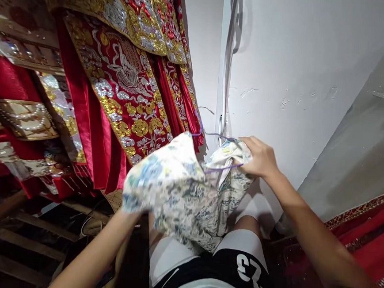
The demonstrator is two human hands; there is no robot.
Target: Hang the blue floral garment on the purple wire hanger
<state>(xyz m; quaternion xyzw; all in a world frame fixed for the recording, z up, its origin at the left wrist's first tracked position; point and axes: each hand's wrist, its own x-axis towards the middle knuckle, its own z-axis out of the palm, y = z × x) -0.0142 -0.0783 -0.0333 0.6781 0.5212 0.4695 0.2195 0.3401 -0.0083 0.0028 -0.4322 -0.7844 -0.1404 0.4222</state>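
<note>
A pale garment printed with blue, green and yellow flowers hangs between my two hands over my lap. My right hand is closed on its upper right edge, together with a thin purple wire hanger that runs through the cloth. My left hand is buried under the left side of the fabric; only my forearm shows, so its fingers are hidden.
Red garments with heavy gold and silver embroidery hang in a row at upper left. A white wall with a vertical strip stands ahead. A plastic-covered red piece lies at right. Wooden slats sit at lower left.
</note>
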